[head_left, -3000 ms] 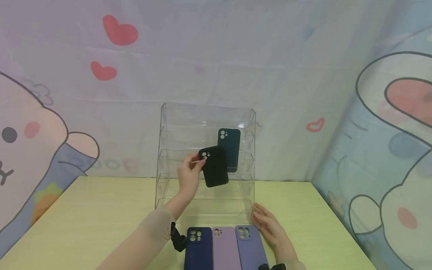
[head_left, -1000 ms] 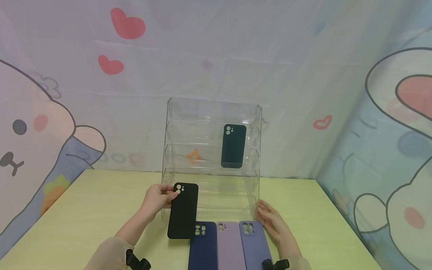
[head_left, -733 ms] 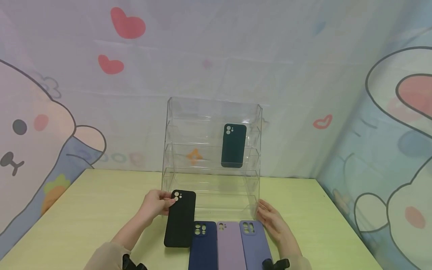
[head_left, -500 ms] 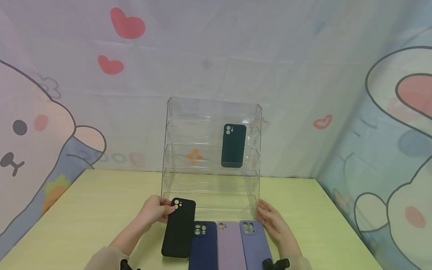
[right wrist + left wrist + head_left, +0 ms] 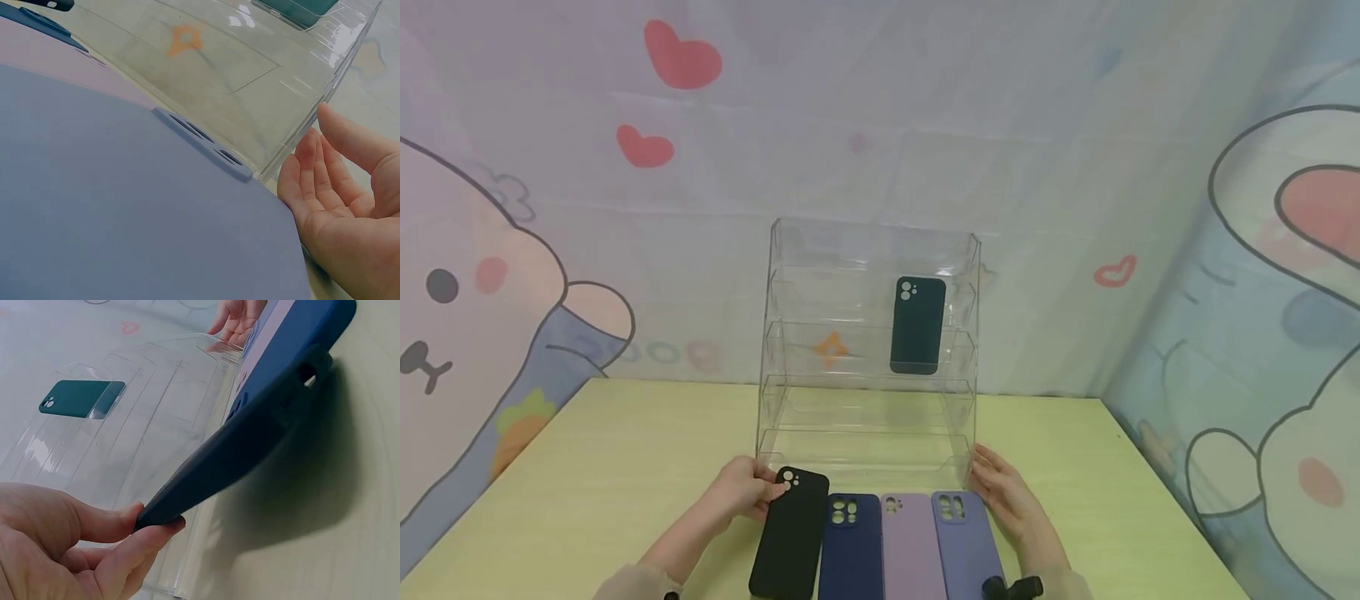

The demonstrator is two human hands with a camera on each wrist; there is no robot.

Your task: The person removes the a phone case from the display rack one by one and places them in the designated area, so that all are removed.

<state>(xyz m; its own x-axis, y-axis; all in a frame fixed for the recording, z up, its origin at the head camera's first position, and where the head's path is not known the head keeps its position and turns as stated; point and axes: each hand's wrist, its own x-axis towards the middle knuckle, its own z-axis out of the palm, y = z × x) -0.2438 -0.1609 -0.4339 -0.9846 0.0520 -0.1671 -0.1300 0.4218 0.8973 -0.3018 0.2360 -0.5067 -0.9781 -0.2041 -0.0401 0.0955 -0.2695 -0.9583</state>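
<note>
On the table (image 5: 587, 467) the left hand (image 5: 741, 490) pinches the black phone case (image 5: 790, 533) by its top corner, just beside the navy case (image 5: 848, 546). The right hand (image 5: 1003, 496), fingers relaxed, touches the clear acrylic rack (image 5: 868, 250) (no readable writing anywhere), where a dark green case (image 5: 917, 325) stands.

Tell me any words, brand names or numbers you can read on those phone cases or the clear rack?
None can be read.
black case, held by the left hand: plain, no print.
dark green case on the clear rack: plain.
backdrop: faint round marks, too blurred to read.
</note>
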